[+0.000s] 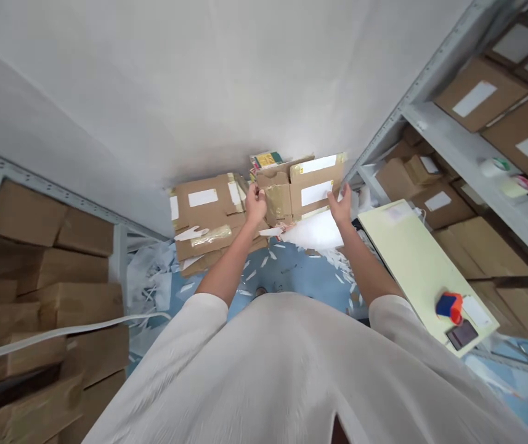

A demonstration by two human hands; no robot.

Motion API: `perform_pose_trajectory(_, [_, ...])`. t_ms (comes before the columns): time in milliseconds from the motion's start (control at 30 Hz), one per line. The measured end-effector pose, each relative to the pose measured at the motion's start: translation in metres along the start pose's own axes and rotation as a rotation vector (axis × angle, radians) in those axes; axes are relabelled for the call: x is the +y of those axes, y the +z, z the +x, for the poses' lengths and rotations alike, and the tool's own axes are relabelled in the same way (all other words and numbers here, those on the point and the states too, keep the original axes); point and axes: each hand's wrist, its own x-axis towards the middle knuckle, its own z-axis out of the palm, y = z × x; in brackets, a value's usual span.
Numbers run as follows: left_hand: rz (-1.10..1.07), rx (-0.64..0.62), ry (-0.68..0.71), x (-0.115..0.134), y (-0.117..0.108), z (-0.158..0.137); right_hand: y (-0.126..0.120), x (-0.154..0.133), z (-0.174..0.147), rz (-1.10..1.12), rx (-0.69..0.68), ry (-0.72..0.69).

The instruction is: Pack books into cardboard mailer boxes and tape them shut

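Flat carton is on the far side by the wall, betw. both hands, just right of the cardboard pile. L hand looks pinched shut on its left edge; R hand is half-curled at the right edge, can't tell if it's actually gripping. Risk: carton could swing or drop on the right b/c of that doubtful hold; flaps might buckle w/ uneven pull; paper scraps nearer, on the floor, could slip underfoot.

Both arms outstretched forward, left hand curled, right hand splayed.
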Motion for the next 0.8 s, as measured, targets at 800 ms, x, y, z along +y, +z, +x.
perform_pose_trajectory(800, [0.076, -0.592, -0.235, 0.063, 0.416, -0.188, -0.407, 0.182, -0.148, -0.295, 0.451, 0.498])
